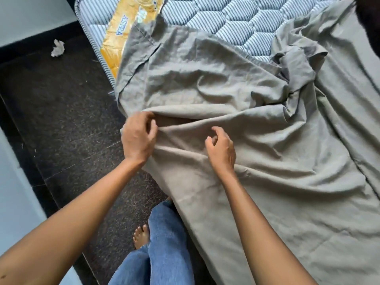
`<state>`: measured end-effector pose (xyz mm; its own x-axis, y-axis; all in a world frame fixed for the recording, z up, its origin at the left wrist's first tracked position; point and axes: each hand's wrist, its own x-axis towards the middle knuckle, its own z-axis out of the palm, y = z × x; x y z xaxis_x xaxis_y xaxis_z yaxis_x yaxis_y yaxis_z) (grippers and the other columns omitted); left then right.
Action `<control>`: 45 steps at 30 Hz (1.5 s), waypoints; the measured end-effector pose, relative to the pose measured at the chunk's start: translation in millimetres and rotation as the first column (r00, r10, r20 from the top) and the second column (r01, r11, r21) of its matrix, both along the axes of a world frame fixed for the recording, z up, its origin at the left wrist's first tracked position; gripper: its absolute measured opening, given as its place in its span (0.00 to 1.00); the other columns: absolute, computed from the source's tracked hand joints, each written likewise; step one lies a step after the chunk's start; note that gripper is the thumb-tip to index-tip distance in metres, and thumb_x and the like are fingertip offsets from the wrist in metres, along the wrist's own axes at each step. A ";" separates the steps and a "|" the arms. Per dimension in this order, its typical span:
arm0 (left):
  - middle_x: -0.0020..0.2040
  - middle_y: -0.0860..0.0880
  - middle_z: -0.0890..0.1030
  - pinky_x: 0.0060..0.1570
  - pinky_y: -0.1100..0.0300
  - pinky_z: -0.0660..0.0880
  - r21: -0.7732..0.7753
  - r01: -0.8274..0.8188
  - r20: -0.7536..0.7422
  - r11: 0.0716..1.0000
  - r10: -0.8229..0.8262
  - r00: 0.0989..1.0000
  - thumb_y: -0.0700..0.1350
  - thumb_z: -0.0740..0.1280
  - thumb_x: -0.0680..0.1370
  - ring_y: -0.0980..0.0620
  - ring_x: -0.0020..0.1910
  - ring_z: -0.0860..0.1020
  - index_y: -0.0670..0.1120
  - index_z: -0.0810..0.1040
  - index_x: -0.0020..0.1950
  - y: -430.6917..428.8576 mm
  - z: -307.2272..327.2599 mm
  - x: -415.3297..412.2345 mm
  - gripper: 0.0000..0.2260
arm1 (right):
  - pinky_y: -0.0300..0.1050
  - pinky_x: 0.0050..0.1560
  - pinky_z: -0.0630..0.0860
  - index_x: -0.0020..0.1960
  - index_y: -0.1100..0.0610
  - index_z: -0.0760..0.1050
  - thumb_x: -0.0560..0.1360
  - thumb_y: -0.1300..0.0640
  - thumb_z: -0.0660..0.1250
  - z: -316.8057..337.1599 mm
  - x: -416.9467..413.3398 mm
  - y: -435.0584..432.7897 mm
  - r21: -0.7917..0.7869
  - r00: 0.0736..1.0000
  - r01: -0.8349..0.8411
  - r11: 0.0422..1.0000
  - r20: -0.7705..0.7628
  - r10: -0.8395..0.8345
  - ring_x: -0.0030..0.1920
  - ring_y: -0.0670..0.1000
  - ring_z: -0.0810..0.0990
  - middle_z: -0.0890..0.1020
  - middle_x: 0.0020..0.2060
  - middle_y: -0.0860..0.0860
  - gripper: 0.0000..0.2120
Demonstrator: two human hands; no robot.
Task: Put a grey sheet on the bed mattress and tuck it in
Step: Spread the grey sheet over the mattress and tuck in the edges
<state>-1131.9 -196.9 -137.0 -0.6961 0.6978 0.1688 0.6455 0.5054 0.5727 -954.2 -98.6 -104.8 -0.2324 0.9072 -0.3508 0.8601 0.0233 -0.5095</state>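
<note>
A wrinkled grey sheet (257,140) lies spread over most of the mattress (232,19), bunched into a knot near the upper right. The striped, quilted mattress top shows bare at the far end, with a yellow label strip along its left side. My left hand (138,136) pinches a fold of the sheet at the bed's left edge, fingers curled around the cloth. My right hand (221,148) hovers just to the right of it over the same fold, fingers bent and apart, holding nothing that I can see.
Dark speckled floor (61,120) runs along the left of the bed, with a crumpled white scrap (58,48) near the wall. My legs in blue jeans (162,243) and a bare foot stand against the bed's side. A pale wall borders the floor.
</note>
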 end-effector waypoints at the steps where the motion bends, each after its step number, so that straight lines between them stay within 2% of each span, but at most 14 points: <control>1: 0.44 0.42 0.79 0.45 0.50 0.69 0.022 -0.084 -0.006 0.996 0.085 0.996 0.45 0.62 0.76 0.41 0.43 0.75 0.42 0.78 0.49 5.5 2.8 -4.5 0.09 | 0.50 0.54 0.71 0.68 0.53 0.68 0.76 0.56 0.63 -2.3 -3.3 9.8 -0.024 0.999 -0.024 0.999 0.029 0.024 0.58 0.57 0.75 0.75 0.59 0.55 0.20; 6: 0.54 0.42 0.77 0.51 0.48 0.68 -0.267 -0.163 0.046 0.950 0.181 0.982 0.49 0.65 0.76 0.39 0.52 0.73 0.45 0.72 0.64 32.9 -0.3 -33.3 0.18 | 0.51 0.48 0.71 0.54 0.57 0.71 0.77 0.57 0.59 -17.8 -23.3 38.6 -0.100 0.952 -0.226 0.969 0.188 0.242 0.56 0.60 0.76 0.77 0.55 0.58 0.08; 8: 0.55 0.42 0.77 0.53 0.47 0.67 -0.372 -0.105 0.058 0.922 0.136 0.989 0.50 0.67 0.75 0.39 0.54 0.74 0.46 0.72 0.62 41.5 -4.2 -46.9 0.17 | 0.53 0.48 0.71 0.54 0.59 0.71 0.78 0.58 0.57 -17.1 -35.8 47.3 -0.069 0.954 -0.257 0.964 0.141 0.265 0.55 0.61 0.77 0.78 0.54 0.59 0.08; 11: 0.49 0.43 0.79 0.50 0.49 0.66 -0.285 -0.125 0.070 0.950 0.150 0.986 0.46 0.65 0.77 0.41 0.50 0.76 0.45 0.75 0.51 53.3 -1.6 -71.1 0.06 | 0.53 0.47 0.69 0.54 0.63 0.70 0.78 0.60 0.57 -12.8 -53.8 61.7 0.013 0.977 -0.215 0.977 0.011 0.215 0.53 0.62 0.76 0.78 0.52 0.62 0.08; 17: 0.53 0.43 0.79 0.49 0.54 0.70 -0.162 -0.539 0.313 0.827 0.561 0.766 0.48 0.61 0.78 0.44 0.53 0.76 0.43 0.76 0.52 69.2 -3.1 -141.6 0.10 | 0.49 0.46 0.66 0.46 0.63 0.72 0.75 0.62 0.61 9.1 -111.3 83.8 0.108 0.955 -0.203 0.973 -0.197 0.221 0.46 0.59 0.75 0.78 0.43 0.59 0.04; 20: 0.55 0.40 0.76 0.49 0.57 0.67 -0.140 -0.501 0.331 0.854 0.517 0.789 0.49 0.56 0.80 0.43 0.55 0.74 0.41 0.77 0.52 76.0 -1.6 -156.8 0.15 | 0.50 0.53 0.71 0.54 0.61 0.75 0.75 0.61 0.61 4.7 -137.8 83.6 0.093 0.952 -0.237 0.967 -0.176 0.250 0.53 0.59 0.76 0.78 0.52 0.57 0.09; 22: 0.60 0.41 0.73 0.57 0.55 0.66 -0.136 -0.453 0.300 0.881 0.472 0.829 0.51 0.57 0.80 0.42 0.59 0.72 0.45 0.76 0.62 77.8 -1.3 -167.8 0.16 | 0.52 0.59 0.71 0.66 0.57 0.70 0.77 0.57 0.61 1.0 -151.3 78.7 0.031 0.962 -0.237 0.971 -0.133 0.239 0.60 0.58 0.74 0.72 0.63 0.56 0.17; 24: 0.61 0.40 0.72 0.58 0.48 0.65 -0.299 -0.309 0.128 0.903 0.359 0.925 0.57 0.60 0.78 0.40 0.59 0.70 0.49 0.73 0.66 80.4 -2.2 -180.2 0.20 | 0.53 0.60 0.69 0.73 0.53 0.62 0.79 0.52 0.60 -3.3 -166.3 74.2 -0.014 0.983 -0.181 0.983 -0.033 0.181 0.64 0.57 0.71 0.68 0.68 0.55 0.23; 26: 0.57 0.40 0.75 0.54 0.47 0.66 -0.429 -0.136 -0.019 0.893 0.142 0.990 0.58 0.64 0.76 0.38 0.56 0.72 0.50 0.74 0.63 84.4 -1.9 -192.6 0.19 | 0.54 0.61 0.68 0.75 0.51 0.57 0.78 0.49 0.59 -8.2 -186.1 72.3 -0.067 0.990 -0.126 0.990 0.050 0.129 0.66 0.59 0.70 0.68 0.69 0.56 0.27; 29: 0.50 0.43 0.80 0.48 0.49 0.64 -0.362 0.013 -0.020 0.932 -0.022 1.000 0.50 0.63 0.77 0.40 0.52 0.76 0.48 0.77 0.53 92.7 3.3 -217.0 0.09 | 0.52 0.58 0.69 0.68 0.54 0.63 0.78 0.52 0.59 -13.0 -216.4 70.8 -0.125 0.967 -0.136 0.983 0.197 0.159 0.63 0.60 0.73 0.73 0.65 0.58 0.20; 34: 0.52 0.45 0.78 0.48 0.54 0.66 -0.144 -0.313 0.284 0.939 0.343 0.896 0.46 0.58 0.80 0.44 0.53 0.75 0.44 0.74 0.52 97.5 11.2 -295.7 0.09 | 0.52 0.48 0.70 0.57 0.60 0.70 0.78 0.61 0.54 -0.5 -275.3 86.8 0.084 0.986 -0.059 0.995 0.161 0.045 0.56 0.61 0.76 0.78 0.54 0.61 0.10; 38: 0.62 0.44 0.75 0.55 0.53 0.68 -0.276 -0.400 0.331 0.874 0.477 0.814 0.46 0.59 0.80 0.43 0.60 0.72 0.46 0.71 0.63 100.5 13.5 -363.2 0.13 | 0.53 0.52 0.69 0.54 0.63 0.72 0.77 0.62 0.58 9.6 -334.1 119.0 0.108 0.993 -0.082 0.991 -0.070 0.090 0.55 0.62 0.76 0.79 0.52 0.62 0.08; 41: 0.68 0.44 0.67 0.61 0.47 0.65 -0.348 -0.285 0.161 0.893 0.356 0.921 0.44 0.63 0.76 0.41 0.64 0.66 0.49 0.66 0.70 109.1 19.4 -371.6 0.22 | 0.54 0.56 0.71 0.55 0.61 0.74 0.73 0.63 0.62 11.1 -357.4 129.7 0.076 0.985 -0.065 0.995 -0.153 0.076 0.54 0.61 0.76 0.80 0.51 0.60 0.11; 45: 0.54 0.46 0.79 0.48 0.48 0.72 -0.112 0.160 0.038 0.981 -0.157 0.987 0.43 0.60 0.74 0.43 0.52 0.76 0.48 0.79 0.58 133.7 21.9 -354.1 0.15 | 0.48 0.55 0.67 0.57 0.62 0.75 0.72 0.66 0.60 8.9 -358.3 128.0 0.158 0.994 0.061 0.986 -0.096 -0.046 0.56 0.59 0.75 0.79 0.54 0.59 0.15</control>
